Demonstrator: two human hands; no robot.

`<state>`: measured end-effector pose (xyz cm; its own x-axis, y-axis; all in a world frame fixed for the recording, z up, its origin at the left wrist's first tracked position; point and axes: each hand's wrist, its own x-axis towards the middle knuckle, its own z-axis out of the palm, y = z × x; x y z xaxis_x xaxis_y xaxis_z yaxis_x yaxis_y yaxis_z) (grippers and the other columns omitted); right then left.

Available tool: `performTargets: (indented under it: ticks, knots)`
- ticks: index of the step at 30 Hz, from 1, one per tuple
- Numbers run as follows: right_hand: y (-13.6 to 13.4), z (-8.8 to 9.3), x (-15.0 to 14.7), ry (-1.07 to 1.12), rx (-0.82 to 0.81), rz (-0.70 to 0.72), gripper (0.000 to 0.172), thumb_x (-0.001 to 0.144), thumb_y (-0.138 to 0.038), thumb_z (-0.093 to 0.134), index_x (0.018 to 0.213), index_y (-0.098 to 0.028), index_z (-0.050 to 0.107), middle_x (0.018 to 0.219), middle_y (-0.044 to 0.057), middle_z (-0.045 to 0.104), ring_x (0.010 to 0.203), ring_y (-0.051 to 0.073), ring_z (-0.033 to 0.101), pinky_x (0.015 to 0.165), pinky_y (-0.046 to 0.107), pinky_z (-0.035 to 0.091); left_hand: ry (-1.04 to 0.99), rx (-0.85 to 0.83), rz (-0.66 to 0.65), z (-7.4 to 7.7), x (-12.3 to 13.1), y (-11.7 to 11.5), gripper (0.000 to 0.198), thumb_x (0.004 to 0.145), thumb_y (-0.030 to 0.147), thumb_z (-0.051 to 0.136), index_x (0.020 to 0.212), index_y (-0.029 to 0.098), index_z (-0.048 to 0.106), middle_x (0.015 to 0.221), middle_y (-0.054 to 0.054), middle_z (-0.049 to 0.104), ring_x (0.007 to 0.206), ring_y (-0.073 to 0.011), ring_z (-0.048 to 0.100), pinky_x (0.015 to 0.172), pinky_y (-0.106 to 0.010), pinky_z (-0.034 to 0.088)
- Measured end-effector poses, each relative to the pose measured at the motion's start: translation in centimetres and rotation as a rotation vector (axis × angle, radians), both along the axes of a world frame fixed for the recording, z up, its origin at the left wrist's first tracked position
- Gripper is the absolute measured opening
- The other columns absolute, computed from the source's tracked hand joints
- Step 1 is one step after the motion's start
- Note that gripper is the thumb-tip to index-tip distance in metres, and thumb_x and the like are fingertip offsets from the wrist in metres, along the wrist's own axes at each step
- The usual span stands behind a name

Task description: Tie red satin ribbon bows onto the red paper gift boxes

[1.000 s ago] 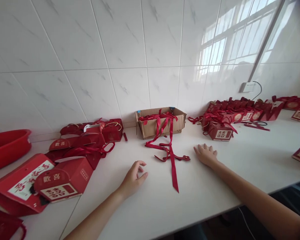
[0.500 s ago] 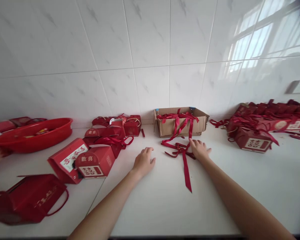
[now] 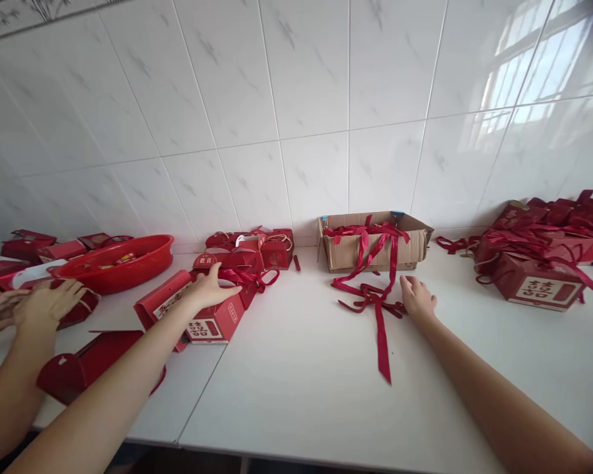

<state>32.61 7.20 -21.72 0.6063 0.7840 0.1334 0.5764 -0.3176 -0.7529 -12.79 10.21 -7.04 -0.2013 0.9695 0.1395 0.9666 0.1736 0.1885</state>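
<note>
My left hand is over the top of a red gift box with a pale printed label, its thumb and fingers apart. Whether its fingertips touch the box I cannot tell. My right hand rests on the white table just right of a tangle of dark red ribbon. Its fingers are loosely bent, with nothing seen in them. Behind the ribbon stands an open cardboard box filled with more red ribbon, strands hanging over its front.
Left of my arm, another person's hands hold a red box near a red plastic basin. A dark red box lies partly behind my left forearm. Tied red boxes crowd the right side. A tiled wall bounds the back.
My left hand has moved left from the bare table to over the red gift box. My right hand has shifted slightly off the ribbon. The view has turned left, showing the co-worker's hands.
</note>
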Motion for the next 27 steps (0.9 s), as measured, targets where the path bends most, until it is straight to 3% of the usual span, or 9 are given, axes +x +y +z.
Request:
performTargets:
  ticks: [3, 8, 12, 19, 27]
  knots:
    - [-0.1, 0.0, 0.0, 0.0, 0.017, -0.01, 0.051, 0.088, -0.047, 0.023, 0.119, -0.021, 0.054, 0.125, 0.015, 0.055, 0.119, 0.028, 0.047, 0.105, 0.052, 0.016, 0.036, 0.0, 0.042, -0.6, 0.6, 0.5, 0.108, 0.056, 0.074, 0.059, 0.143, 0.024, 0.02, 0.137, -0.026, 0.038, 0.111, -0.0478, 0.052, 0.079, -0.052, 0.045]
    - [0.0, -0.1, 0.0, -0.01, 0.009, -0.006, 0.05, 0.088, -0.047, 0.023, 0.118, -0.022, 0.054, 0.125, 0.015, 0.054, 0.12, 0.029, 0.046, 0.105, 0.053, 0.016, 0.048, 0.07, 0.032, -1.1, 0.8, 0.2, 0.085, 0.061, 0.065, 0.06, 0.132, 0.025, 0.035, 0.133, -0.019, 0.043, 0.109, -0.0447, 0.054, 0.081, -0.053, 0.045]
    - [0.0, 0.0, -0.1, -0.023, -0.003, 0.003, 0.05, 0.087, -0.048, 0.025, 0.117, -0.021, 0.055, 0.124, 0.015, 0.054, 0.12, 0.03, 0.045, 0.104, 0.052, 0.017, 0.033, 0.087, 0.033, -0.7, 1.1, 0.1, 0.085, 0.059, 0.065, 0.062, 0.13, 0.025, 0.037, 0.132, -0.018, 0.045, 0.109, -0.0427, 0.054, 0.081, -0.051, 0.046]
    - [-0.1, 0.3, -0.3, -0.023, -0.025, -0.005, 0.048, 0.088, -0.046, 0.026, 0.116, -0.021, 0.056, 0.124, 0.016, 0.054, 0.12, 0.03, 0.045, 0.105, 0.051, 0.017, 0.016, 0.079, -0.029, 0.7, 5.1, -1.1, 0.078, 0.061, 0.061, 0.063, 0.127, 0.026, 0.04, 0.131, -0.015, 0.047, 0.104, -0.0371, 0.058, 0.075, -0.043, 0.047]
    - [-0.2, 0.4, -0.4, -0.043, -0.037, 0.013, 0.047, 0.088, -0.046, 0.027, 0.116, -0.022, 0.057, 0.123, 0.014, 0.054, 0.119, 0.031, 0.045, 0.105, 0.051, 0.017, -0.013, 0.088, -0.175, -1.4, 8.0, -2.6, 0.074, 0.061, 0.059, 0.064, 0.125, 0.03, 0.041, 0.128, -0.01, 0.05, 0.101, -0.0322, 0.06, 0.073, -0.038, 0.046]
